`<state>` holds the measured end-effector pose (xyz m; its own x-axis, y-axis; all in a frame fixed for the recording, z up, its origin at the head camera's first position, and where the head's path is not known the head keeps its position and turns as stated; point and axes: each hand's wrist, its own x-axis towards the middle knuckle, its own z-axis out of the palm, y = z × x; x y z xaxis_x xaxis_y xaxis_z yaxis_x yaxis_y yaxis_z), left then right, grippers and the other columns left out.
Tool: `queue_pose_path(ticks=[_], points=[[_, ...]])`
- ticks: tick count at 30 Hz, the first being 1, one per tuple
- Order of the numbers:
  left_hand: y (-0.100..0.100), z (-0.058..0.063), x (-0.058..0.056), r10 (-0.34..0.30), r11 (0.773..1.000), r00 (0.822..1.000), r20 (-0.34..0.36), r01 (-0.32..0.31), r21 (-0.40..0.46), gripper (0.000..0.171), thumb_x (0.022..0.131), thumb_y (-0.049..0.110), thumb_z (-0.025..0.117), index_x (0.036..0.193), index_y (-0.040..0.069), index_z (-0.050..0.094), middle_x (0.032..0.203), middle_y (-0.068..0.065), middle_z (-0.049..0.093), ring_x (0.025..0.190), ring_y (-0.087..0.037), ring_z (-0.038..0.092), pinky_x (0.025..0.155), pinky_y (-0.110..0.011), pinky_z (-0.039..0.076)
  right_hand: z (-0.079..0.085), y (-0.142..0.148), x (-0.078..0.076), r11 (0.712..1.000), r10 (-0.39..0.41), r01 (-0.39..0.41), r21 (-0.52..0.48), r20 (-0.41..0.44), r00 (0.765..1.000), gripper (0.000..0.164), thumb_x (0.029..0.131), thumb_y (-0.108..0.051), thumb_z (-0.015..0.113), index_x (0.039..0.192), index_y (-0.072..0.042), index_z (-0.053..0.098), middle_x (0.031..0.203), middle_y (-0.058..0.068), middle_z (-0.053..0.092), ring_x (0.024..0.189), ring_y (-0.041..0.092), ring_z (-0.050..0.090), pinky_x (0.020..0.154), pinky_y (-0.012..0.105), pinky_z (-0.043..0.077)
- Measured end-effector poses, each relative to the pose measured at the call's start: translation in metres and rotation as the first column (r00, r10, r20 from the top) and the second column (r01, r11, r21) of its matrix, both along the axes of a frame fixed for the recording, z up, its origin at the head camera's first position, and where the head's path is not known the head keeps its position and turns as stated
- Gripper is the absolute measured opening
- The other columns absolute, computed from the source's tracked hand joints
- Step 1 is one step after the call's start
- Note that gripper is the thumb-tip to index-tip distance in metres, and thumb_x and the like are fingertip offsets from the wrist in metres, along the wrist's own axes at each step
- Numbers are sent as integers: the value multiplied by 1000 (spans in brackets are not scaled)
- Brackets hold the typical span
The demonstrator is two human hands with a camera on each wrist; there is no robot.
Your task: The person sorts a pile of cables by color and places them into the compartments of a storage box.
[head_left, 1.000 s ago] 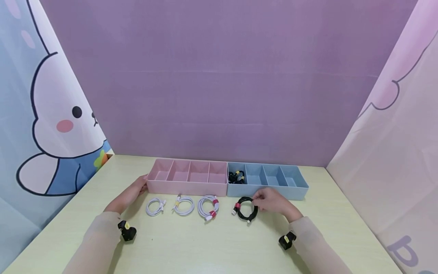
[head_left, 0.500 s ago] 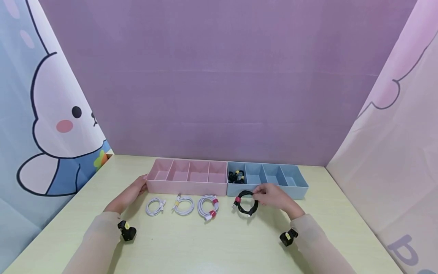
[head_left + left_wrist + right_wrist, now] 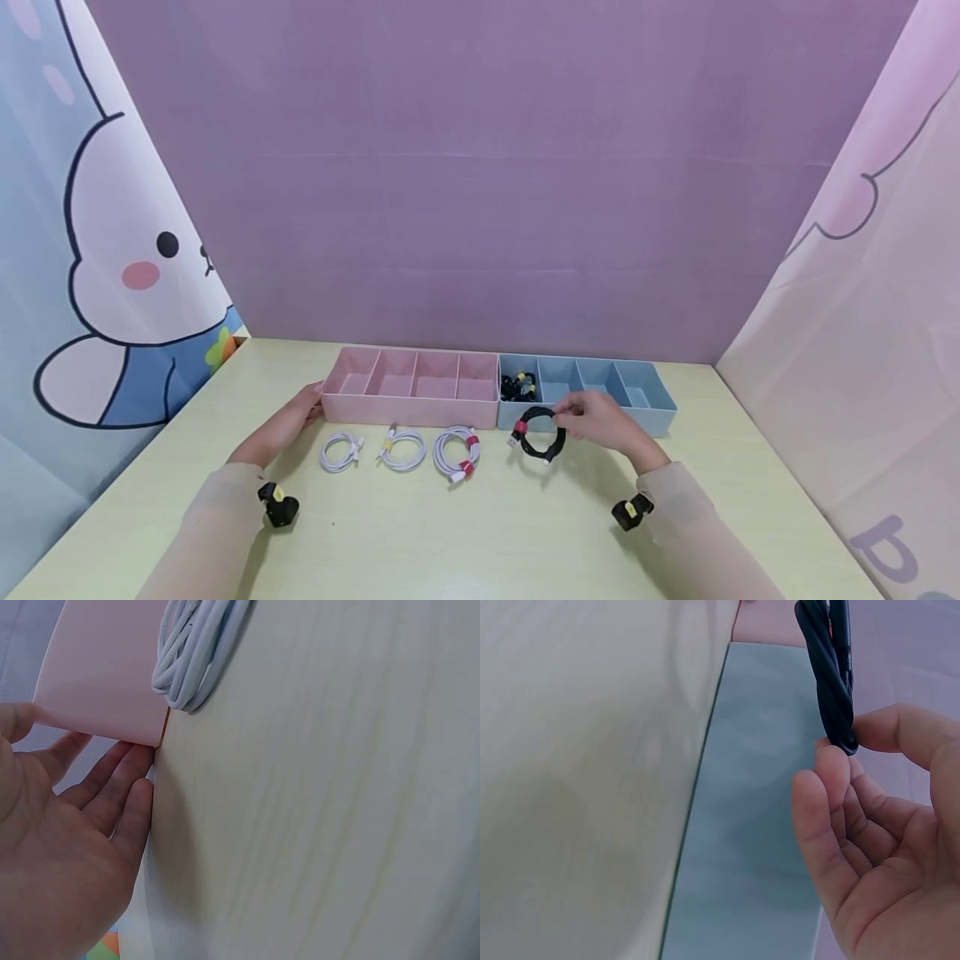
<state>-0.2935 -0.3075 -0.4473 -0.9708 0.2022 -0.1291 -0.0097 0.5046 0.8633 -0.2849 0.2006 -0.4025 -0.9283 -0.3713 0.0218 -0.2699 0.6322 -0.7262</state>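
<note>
My right hand (image 3: 600, 421) pinches the right side of a coiled black USB cable (image 3: 556, 451) with a red tie, holding it above the table before the blue divided box (image 3: 607, 418). The right wrist view shows the black cable (image 3: 832, 682) between thumb and fingertips. My left hand (image 3: 288, 421) rests against the left end of the pink divided box (image 3: 408, 410). Its fingers lie fairly straight at the box end in the left wrist view, where a white cable coil (image 3: 199, 656) also appears.
Three white cable coils lie before the pink box: a small one (image 3: 327, 463), one with a yellow tie (image 3: 405, 467), one with red ties (image 3: 441, 457). Black cables (image 3: 517, 388) fill the blue box's leftmost compartment. A purple panel (image 3: 480, 183) stands behind.
My right hand has lifted the black cable off the table and brought it slightly toward the blue box. The left hand keeps its place at the pink box.
</note>
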Motion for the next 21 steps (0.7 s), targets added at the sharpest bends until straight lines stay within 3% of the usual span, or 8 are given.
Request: queue_pose_path(ticks=[10,21], points=[[0,0,0,25,999,999,34,-24,-26,82,103,65,14,162,9,6,163,-25,15,148,-45,14,118,-58,14,13,-1,-4,997,-61,63,35,-64,996,25,97,-23,65,113,-5,73,77,-2,68,62,18,58,60,33,47],[2,3,4,34,999,998,58,-32,-38,86,100,71,15,162,12,5,164,-24,12,149,-46,10,117,-63,9,16,0,-14,999,-49,50,20,-74,996,24,97,-22,65,114,-7,73,74,-1,67,64,23,60,63,34,48]])
